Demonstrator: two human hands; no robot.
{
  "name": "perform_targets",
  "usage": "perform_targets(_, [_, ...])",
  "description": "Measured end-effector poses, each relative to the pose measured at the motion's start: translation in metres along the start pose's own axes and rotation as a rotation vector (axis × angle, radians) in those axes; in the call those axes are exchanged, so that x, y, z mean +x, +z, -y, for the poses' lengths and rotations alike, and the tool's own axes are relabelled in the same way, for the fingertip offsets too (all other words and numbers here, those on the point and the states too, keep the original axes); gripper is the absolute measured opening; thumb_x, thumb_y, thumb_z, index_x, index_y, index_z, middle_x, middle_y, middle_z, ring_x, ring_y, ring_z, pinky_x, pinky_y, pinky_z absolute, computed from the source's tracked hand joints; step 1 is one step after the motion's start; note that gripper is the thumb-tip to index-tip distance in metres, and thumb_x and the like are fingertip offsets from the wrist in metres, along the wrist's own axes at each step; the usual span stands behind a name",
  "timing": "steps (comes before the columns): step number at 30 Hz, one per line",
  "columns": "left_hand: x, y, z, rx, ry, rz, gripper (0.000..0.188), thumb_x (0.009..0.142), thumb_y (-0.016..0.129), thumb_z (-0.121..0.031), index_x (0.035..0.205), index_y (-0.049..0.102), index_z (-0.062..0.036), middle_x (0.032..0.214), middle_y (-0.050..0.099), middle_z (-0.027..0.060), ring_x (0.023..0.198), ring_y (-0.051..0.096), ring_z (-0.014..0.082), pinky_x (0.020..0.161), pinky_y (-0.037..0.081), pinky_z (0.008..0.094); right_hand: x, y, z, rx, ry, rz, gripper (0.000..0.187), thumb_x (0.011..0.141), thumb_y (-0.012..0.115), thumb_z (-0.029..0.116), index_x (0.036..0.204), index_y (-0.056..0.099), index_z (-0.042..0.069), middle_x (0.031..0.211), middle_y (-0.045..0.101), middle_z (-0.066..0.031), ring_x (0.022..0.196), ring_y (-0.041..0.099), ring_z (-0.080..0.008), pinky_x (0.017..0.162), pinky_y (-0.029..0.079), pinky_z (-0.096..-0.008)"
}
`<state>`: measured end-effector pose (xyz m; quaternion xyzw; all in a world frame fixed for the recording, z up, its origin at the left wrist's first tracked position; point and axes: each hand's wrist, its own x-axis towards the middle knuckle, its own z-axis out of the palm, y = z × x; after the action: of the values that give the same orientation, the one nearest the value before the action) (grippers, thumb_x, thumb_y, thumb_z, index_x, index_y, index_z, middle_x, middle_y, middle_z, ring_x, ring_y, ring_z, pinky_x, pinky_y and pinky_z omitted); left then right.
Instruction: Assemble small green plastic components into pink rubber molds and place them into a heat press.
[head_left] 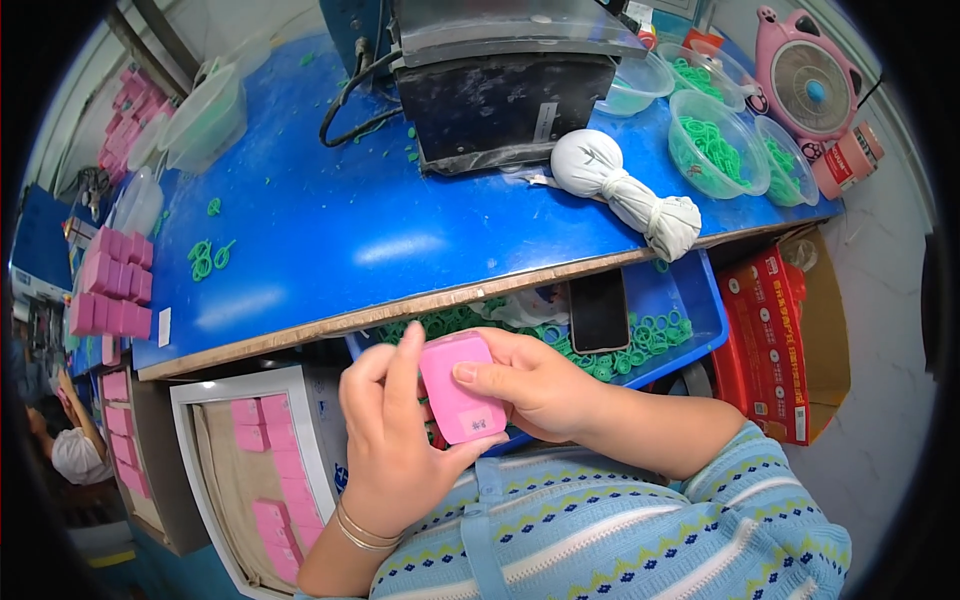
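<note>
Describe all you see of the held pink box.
The pink box looks smooth, perhaps plastic, with rounded corners and a pale label low on its face. It tilts left, before the blue tray. The right hand grips it, thumb across its face; the left hand is at its left side.

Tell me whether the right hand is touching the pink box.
Touching. The head view shows it: the right hand holds the pink box by its right side, thumb laid over its face.

Shows a wood-edged blue bench [330, 255]. Carries a dark machine [505, 110], tied white cloth bundle [587, 163], clear plastic containers [210, 125], loose green rings [201, 258].
</note>
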<state>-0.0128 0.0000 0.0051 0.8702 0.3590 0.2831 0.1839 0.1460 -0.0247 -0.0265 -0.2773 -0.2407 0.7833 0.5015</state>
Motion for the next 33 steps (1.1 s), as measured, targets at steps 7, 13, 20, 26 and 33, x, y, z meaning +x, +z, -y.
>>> perform_targets(7, [-0.011,0.014,0.019,0.207,0.327,-0.182,0.091,0.059,0.077,-0.015,0.133,0.026,0.0003,0.126,0.034,0.0179,0.113,0.038,0.0350,0.097,0.031,0.0466,-0.006,0.006,0.002,-0.332,-0.311,0.106,0.050,0.086,0.056,0.004,0.131,0.035,0.001,0.119,0.051,-0.0130,0.107,0.052,-0.0174,0.091,0.043,-0.0319])
perform_targets(13, [-0.009,0.019,0.025,0.354,0.425,-0.379,0.050,0.074,0.065,-0.021,0.119,0.045,-0.0131,0.122,0.036,0.0132,0.113,0.037,0.0351,0.090,0.034,0.0511,-0.008,0.010,-0.002,-0.707,-0.498,0.089,0.051,0.082,0.059,0.004,0.129,0.041,0.002,0.123,0.051,-0.0127,0.112,0.050,-0.0188,0.094,0.040,-0.0318])
perform_targets(20, [0.043,-0.018,0.034,0.443,0.210,-0.400,0.074,0.056,0.076,-0.011,0.122,0.044,0.0029,0.116,0.043,0.0177,0.104,0.043,0.0333,0.087,0.038,0.0440,0.013,-0.014,0.082,-0.570,-0.631,-0.166,0.055,0.087,0.059,0.024,0.129,0.032,0.000,0.122,0.048,-0.0173,0.105,0.054,-0.0238,0.086,0.047,-0.0355])
perform_targets(26, [0.058,-0.039,0.056,0.344,-0.033,0.143,0.092,0.053,0.082,-0.019,0.128,0.036,0.0060,0.121,0.044,0.0237,0.106,0.047,0.0339,0.092,0.039,0.0397,0.012,-0.012,0.179,-0.264,-0.382,-0.324,0.058,0.090,0.039,0.050,0.096,0.056,-0.005,0.076,0.062,-0.0118,0.062,0.061,-0.0155,0.057,0.047,-0.0240])
perform_targets(33, [0.053,-0.034,0.063,0.096,-0.148,0.039,0.094,0.058,0.080,-0.013,0.134,0.026,0.0035,0.113,0.047,0.0184,0.101,0.049,0.0320,0.091,0.040,0.0371,-0.027,-0.013,0.140,-0.306,-0.388,-0.059,0.039,0.091,0.041,0.028,0.106,0.055,-0.006,0.094,0.062,-0.0207,0.067,0.063,-0.0207,0.060,0.049,-0.0270])
